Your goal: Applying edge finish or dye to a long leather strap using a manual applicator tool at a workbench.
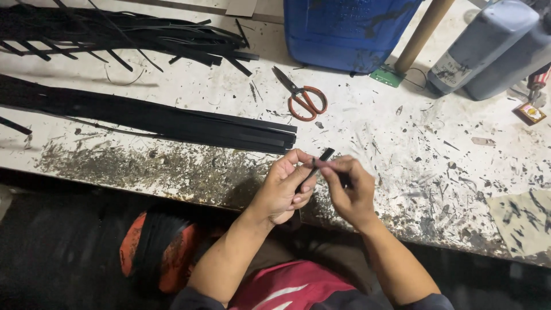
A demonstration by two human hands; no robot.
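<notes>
Counter (402,132): white painted top, rough, scratched, stained. Black strips (172,120): matt, rubber-like. Scissors (301,95): dull metal blades w/ orange coated handles. Jerrycan (344,31): blue plastic, semi-gloss. Tube (422,34): matt cardboard.

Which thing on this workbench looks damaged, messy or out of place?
The white bench top is scratched, stained and littered with small black offcuts, darkest along the front edge. The orange-handled scissors lie open. Both hands, left hand and right hand, hold a black strip normally.
</notes>
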